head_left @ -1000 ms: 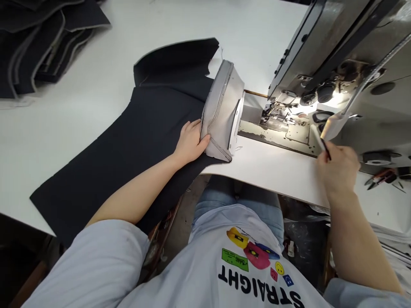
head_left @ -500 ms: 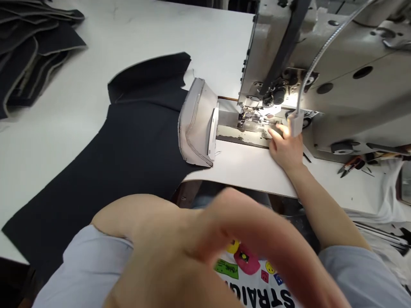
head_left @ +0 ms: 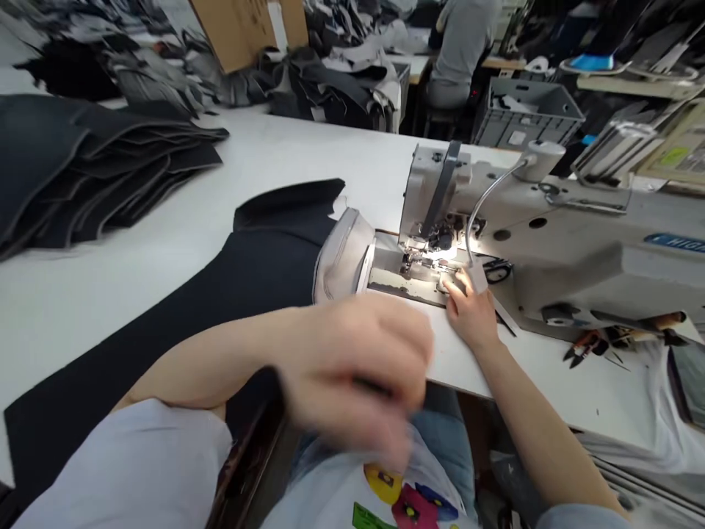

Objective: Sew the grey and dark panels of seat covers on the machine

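My left hand point(head_left: 360, 360) is raised in front of my body, smeared by motion. Its fingers look bent, but whether they hold anything does not show. My right hand point(head_left: 471, 312) reaches to the sewing machine point(head_left: 424, 198), its fingers spread and touching the metal bed plate point(head_left: 405, 283) close to the lit needle area. Left of the presser foot point(head_left: 410, 261) lies a dark fabric piece point(head_left: 264, 268). On that fabric's right end sits a pale, curved, stitched panel point(head_left: 341, 253) with a white strip point(head_left: 365, 268) along its edge, partly hidden by my left hand.
A stack of dark cut pieces point(head_left: 110, 173) lies on the white table point(head_left: 280, 150) at left. Small tools point(head_left: 587, 345) rest right of the machine. Behind the table are fabric heaps point(head_left: 330, 88), a cardboard box point(head_left: 247, 29), a grey crate point(head_left: 529, 110) and a seated person point(head_left: 465, 44).
The view has tilted up, bringing the room behind into sight. My left hand has swung down and away from close to the camera. My right hand stays at the machine bed.
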{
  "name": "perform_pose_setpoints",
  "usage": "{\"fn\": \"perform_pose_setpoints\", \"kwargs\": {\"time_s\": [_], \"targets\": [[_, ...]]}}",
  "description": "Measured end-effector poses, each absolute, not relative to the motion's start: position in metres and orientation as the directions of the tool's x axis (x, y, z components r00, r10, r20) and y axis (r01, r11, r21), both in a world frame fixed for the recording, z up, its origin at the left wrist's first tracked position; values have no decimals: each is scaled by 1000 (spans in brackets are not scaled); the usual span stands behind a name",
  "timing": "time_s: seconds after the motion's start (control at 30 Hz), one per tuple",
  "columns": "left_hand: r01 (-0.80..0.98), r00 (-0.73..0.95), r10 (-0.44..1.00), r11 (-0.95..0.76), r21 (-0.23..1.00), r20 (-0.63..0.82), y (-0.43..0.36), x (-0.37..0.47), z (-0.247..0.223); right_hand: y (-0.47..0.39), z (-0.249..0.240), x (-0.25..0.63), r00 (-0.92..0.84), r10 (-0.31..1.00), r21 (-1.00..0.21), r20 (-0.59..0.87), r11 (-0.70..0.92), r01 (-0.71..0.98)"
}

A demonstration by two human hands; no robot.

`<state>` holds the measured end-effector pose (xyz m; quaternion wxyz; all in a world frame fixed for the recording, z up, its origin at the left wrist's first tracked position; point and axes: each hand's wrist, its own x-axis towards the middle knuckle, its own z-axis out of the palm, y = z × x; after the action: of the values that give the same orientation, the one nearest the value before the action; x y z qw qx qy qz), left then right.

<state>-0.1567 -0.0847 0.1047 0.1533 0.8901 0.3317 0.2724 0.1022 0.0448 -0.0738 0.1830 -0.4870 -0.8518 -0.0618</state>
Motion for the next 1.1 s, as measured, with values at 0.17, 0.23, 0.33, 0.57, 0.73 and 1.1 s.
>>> {"fn": "perform_pose_setpoints", "kwargs": {"time_s": [0.17,0.23,0.33,0.57,0.73,1.1], "targets": [[222,8,964,-263,939,268,5,-170,109,45,-80,100,-496,768,-56,406,562,825],[95,-5,989,-145,985,146,25,-169,118,45,-81,100,-497,766,-54,409,563,824],[49,116,991,56,997,-62,44,-159,136,45,-81,101,-499,766,-53,406,565,824],[137,162,973,144,980,-166,69,-141,147,45,-79,101,-509,777,-88,371,575,813],[256,-5,997,-77,964,81,63,-143,132,40,-82,103,-503,754,-101,422,591,800],[276,-106,946,-268,923,306,64,-149,126,24,-81,98,-567,675,-187,473,705,684]]}}
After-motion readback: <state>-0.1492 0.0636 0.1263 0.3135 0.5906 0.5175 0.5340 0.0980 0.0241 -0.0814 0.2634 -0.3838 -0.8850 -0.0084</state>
